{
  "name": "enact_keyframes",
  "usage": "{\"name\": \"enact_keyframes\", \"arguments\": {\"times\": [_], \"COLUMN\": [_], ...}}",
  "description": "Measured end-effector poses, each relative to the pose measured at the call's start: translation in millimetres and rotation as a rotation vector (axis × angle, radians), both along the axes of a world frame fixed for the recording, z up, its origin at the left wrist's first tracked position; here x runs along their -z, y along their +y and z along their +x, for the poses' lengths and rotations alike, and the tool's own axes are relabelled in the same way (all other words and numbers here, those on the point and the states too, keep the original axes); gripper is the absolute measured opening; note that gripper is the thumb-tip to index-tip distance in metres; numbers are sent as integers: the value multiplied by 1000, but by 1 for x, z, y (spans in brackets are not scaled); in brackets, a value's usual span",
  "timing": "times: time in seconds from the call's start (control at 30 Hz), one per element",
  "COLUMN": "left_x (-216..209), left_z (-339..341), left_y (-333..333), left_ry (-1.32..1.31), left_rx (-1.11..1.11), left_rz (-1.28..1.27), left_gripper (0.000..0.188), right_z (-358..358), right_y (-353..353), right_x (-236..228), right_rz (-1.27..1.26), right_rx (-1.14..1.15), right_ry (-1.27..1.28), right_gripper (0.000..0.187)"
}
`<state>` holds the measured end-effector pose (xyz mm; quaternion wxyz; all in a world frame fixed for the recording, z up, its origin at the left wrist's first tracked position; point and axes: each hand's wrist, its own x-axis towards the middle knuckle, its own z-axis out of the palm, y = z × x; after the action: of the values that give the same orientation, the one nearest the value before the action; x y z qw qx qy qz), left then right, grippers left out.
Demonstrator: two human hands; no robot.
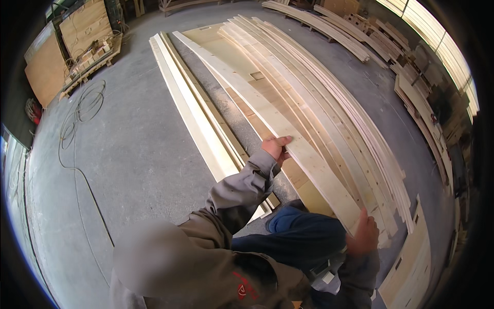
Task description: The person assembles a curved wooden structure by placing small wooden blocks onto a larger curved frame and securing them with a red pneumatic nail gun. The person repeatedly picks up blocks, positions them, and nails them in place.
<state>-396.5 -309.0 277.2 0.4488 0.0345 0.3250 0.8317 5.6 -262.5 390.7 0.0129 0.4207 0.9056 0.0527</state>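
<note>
A long pale wooden plank (260,105) runs from near my lap out to the far end of the pile. My left hand (277,148) grips its left edge partway along, thumb on top and fingers curled beneath. Close to its near end, my right hand (364,234) is closed on the right edge. Under and beside it lie a wide plywood sheet (208,38) and a row of long planks (329,108) stacked to the right. To the left of the held plank, several narrow boards (188,105) lie together on the floor.
A cable (77,167) lies coiled and trailing on the grey floor at left. Behind it stands a pallet (92,64) with wood offcuts. More stacked timber (329,31) lies at the far right, and a flat board (409,262) is near my right arm.
</note>
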Motion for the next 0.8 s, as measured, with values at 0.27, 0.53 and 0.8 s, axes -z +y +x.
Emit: {"name": "enact_keyframes", "arguments": {"times": [0.27,0.53,0.8], "left_x": [2,-1,3], "left_z": [-54,-59,-72], "left_y": [-35,-42,-36], "left_ry": [89,95,93], "left_rx": [-42,-29,-47], "left_rz": [-178,-104,-118], "left_gripper": [19,21,31], "right_z": [-64,-67,-74], "right_y": [-19,-24,-11], "right_x": [0,5,4], "right_rz": [-84,-144,-155], "right_rx": [43,31,-45], "right_ry": [-54,-24,7], "right_gripper": [110,109,107]}}
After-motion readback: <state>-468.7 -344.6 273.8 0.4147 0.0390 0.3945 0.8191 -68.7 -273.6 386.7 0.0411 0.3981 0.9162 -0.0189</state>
